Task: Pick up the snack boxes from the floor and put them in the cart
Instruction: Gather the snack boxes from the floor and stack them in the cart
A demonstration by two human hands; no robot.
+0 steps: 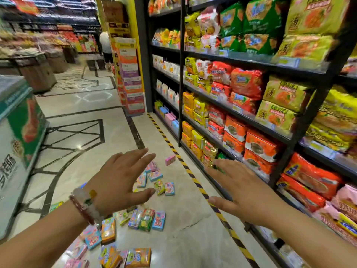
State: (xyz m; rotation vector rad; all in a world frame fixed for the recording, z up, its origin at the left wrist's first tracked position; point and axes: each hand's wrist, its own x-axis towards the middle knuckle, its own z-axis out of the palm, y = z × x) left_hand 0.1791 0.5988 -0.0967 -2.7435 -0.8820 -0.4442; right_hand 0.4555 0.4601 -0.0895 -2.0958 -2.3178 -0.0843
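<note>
Both hands are spread wide and hold nothing, and the snack boxes (pixel 146 219) lie on the floor (pixel 193 238) below and ahead, mostly nearer the left hand (pixel 117 180) than the right hand (pixel 245 192).

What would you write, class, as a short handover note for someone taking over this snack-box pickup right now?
Left hand: open, fingers spread, holding nothing, raised above the floor.
Right hand: open, empty, beside the noodle shelves.
Snack boxes: all scattered on the tiled floor, left of the yellow-black tape line; one pink box lies apart, farther up the aisle.
Done: nothing picked up yet, as far as visible.
Left: gather every box and put them in the cart, which is not in view.
</note>
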